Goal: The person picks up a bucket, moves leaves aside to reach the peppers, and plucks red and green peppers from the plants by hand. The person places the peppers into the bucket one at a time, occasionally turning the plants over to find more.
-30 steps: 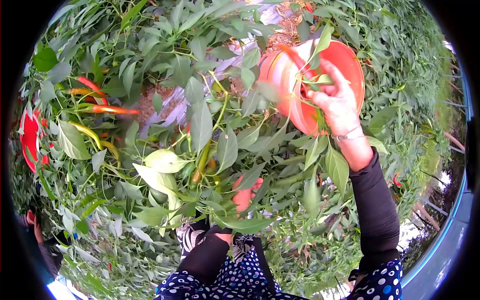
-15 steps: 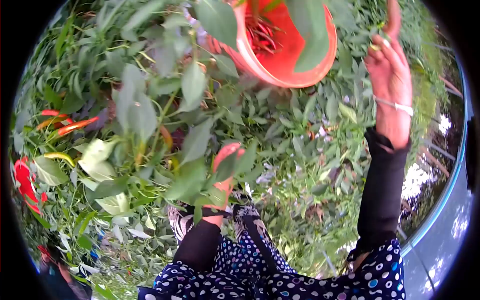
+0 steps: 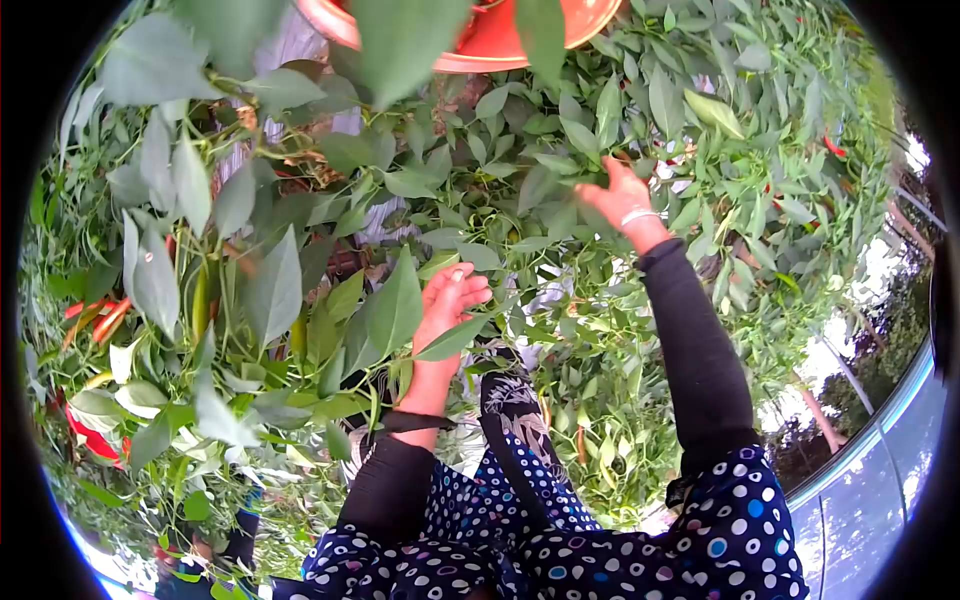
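Among green pepper plants, my left hand (image 3: 447, 300) is raised palm up with its fingers loosely curled and apart, and nothing shows in it. Leaves partly cover its wrist. Farther up and to the right, my right hand (image 3: 622, 195) reaches into the foliage with thumb and fingers spread; some fingertips are hidden by leaves (image 3: 580, 140). At the top edge is part of an orange bucket (image 3: 500, 62), with a little red visible inside behind blurred leaves.
Red peppers (image 3: 112, 320) hang at the left, and a green pepper (image 3: 200, 300) hangs nearer the middle. A red object (image 3: 92, 435) lies lower left. Part of another person (image 3: 200, 565) shows at the bottom left. A bluish sheet (image 3: 870, 500) borders the right.
My right hand has come down and left from the upper right into the leaves. My left hand is raised slightly and less covered. The bucket now sits higher in view, mostly cut off.
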{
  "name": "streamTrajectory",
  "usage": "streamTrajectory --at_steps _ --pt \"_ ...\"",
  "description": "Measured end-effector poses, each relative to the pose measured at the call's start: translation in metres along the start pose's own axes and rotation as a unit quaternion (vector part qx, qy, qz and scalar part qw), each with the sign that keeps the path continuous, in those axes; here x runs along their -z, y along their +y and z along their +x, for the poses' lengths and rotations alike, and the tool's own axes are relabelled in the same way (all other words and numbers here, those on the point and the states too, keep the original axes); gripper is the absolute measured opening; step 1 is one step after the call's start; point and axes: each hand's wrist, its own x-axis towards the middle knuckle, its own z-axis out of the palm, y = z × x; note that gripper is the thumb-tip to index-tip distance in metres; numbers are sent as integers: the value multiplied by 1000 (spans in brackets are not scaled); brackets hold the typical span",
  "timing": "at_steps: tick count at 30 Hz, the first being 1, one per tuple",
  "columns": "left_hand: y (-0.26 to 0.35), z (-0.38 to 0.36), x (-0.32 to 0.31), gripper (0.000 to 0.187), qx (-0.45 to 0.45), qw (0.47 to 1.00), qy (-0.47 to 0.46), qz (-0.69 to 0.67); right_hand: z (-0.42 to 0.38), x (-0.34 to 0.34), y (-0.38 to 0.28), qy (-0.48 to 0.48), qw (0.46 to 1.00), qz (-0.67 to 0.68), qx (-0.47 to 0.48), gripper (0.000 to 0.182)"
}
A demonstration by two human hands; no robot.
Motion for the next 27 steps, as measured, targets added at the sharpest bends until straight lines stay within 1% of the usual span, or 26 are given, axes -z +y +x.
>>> streamTrajectory --at_steps 1,3,5,6,7,8,9,11,13,15,17,18,20,21,23,25,26,27 --pt "-5 3 1 31 2 1000 0 8 -9 -13 3 -41 998 -46 -29 61" --pt "-14 6 3 32 2 1000 -8 14 -29 -37 24 -137 989 -50 3 48" --pt "-16 6 -2 33 5 1000 -12 28 -59 -54 42 -162 986 14 40 36" --pt "-16 6 -6 30 17 999 -4 32 -78 -60 49 -78 992 66 71 31" --pt "-17 6 -8 28 27 999 6 37 -92 -63 54 -57 993 89 47 31" --pt "-19 8 -8 33 24 998 2 50 -103 -65 60 -38 991 123 31 32" --pt "-21 9 -9 33 25 998 1 55 -112 -65 62 -19 987 156 14 33" --pt "-26 11 -12 33 17 998 -4 68 -134 -62 69 -15 985 173 -17 33" --pt "-28 12 -17 32 19 996 -4 92 -150 -48 62 29 971 236 -1 33" --pt "-29 11 -23 31 21 993 -1 116 -166 -29 49 39 956 291 0 34" --pt "-32 11 -31 30 20 983 -19 180 -178 -20 49 37 914 402 -34 28" --pt "-34 11 -33 30 25 982 -27 184 -182 -5 37 58 838 537 -75 21" --pt "-38 15 -33 30 25 983 -30 181 -184 29 41 103 772 620 -97 17" --pt "-40 16 -34 30 24 984 -31 173 -187 37 56 127 780 607 -89 20" --pt "-40 18 -36 30 32 984 -27 171 -190 41 94 141 753 638 -77 28" --pt "-40 18 -38 29 39 985 -21 169 -191 48 101 153 665 717 -143 40" --pt "-39 19 -40 29 40 984 -17 174 -187 54 103 124 666 725 -122 48" --pt "-39 18 -41 29 41 983 -12 180 -184 48 112 134 665 722 -136 45"
